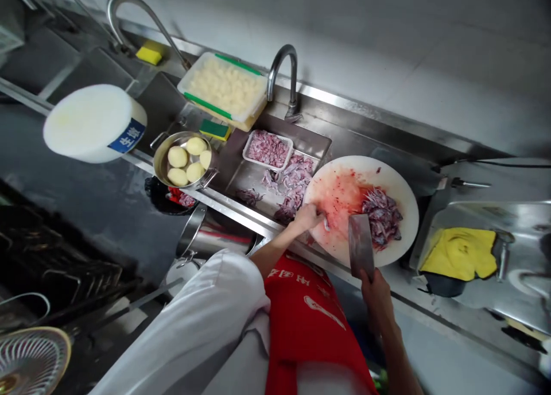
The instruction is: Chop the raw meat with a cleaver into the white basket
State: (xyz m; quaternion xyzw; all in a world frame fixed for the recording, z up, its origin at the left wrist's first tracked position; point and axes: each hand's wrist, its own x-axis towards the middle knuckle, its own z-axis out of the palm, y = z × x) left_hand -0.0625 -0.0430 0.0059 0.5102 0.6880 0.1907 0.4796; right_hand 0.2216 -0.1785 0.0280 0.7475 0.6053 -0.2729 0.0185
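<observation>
At centre frame, the round white cutting board (387, 179), stained pink, carries a heap of sliced purple onion (382, 216) at its three o'clock side. Right hand (375, 289) is closed round the handle of a broad steel cleaver (360, 246), blade resting on the board at six o'clock. Left hand (307, 217) presses curled fingers onto the board's nine o'clock edge. Over at ten o'clock, a small white plastic tray (267, 149) holds chopped onion, a shiny steel pot (183, 159) holds peeled potatoes, all along the stainless steel tabletop (357, 125).
</observation>
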